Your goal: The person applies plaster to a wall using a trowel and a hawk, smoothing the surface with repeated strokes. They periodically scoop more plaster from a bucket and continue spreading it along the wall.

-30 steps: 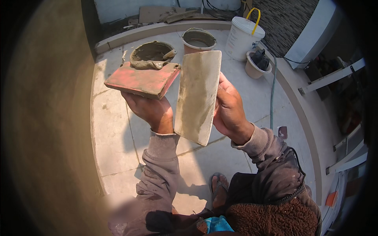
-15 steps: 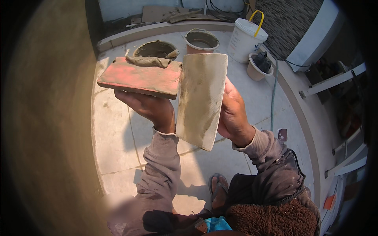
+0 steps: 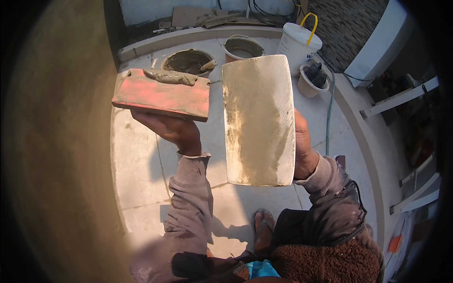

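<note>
My left hand (image 3: pixel 177 133) supports a red rectangular mortar board (image 3: pixel 163 98) from below, fingers closed under it, its grip hidden. A strip of wet grey mortar (image 3: pixel 170 78) lies along the board's far edge. To the right, my right hand (image 3: pixel 306 144) is wrapped behind a pale plastering float (image 3: pixel 259 122), whose handle I cannot see. Its broad face is turned up toward me and smeared with grey-brown mortar, mostly in the middle. A gap separates float and board.
Beyond stand a mortar tub (image 3: pixel 181 59) with a tool handle sticking out, a second bucket (image 3: pixel 243 45), a white bucket (image 3: pixel 297 40) with a yellow handle and a small pail (image 3: pixel 311 85). A plastered wall (image 3: pixel 61 141) rises at left; a hose (image 3: pixel 329 118) runs at right.
The float has moved right, away from the board, and its face has turned more toward me. The board has shifted slightly left; the mortar on it now lies as a shorter strip.
</note>
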Motion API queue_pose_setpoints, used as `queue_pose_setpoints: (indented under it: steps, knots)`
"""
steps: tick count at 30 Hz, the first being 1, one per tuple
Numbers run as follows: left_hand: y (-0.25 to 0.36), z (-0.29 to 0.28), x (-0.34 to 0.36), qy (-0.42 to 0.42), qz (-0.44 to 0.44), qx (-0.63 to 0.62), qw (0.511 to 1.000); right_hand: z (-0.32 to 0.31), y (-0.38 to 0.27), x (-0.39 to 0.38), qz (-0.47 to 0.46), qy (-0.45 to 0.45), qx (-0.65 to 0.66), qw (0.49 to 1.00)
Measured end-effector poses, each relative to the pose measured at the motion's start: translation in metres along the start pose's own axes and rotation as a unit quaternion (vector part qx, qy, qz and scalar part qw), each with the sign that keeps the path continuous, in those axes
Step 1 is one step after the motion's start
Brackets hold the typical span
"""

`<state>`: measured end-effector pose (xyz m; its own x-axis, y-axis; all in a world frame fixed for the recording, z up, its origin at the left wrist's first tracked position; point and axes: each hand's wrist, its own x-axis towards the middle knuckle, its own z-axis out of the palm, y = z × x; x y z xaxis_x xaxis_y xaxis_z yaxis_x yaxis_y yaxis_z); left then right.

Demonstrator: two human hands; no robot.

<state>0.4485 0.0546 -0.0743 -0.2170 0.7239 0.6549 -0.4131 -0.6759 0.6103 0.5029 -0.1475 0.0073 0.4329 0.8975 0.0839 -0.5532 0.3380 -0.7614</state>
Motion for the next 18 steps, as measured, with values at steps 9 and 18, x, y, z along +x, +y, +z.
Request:
queue_pose_setpoints:
  steps: [9, 18]
  knots:
    - [-0.001, -0.01, 0.005, -0.013, 0.039, 0.029, 0.999, -0.012, 0.003, 0.014, 0.05, -0.005, 0.086, 0.995]
    - [-0.003, -0.046, -0.009, -0.181, 0.074, 0.075, 0.978, -0.021, -0.004, 0.022, 0.003, -0.049, 0.084, 0.995]
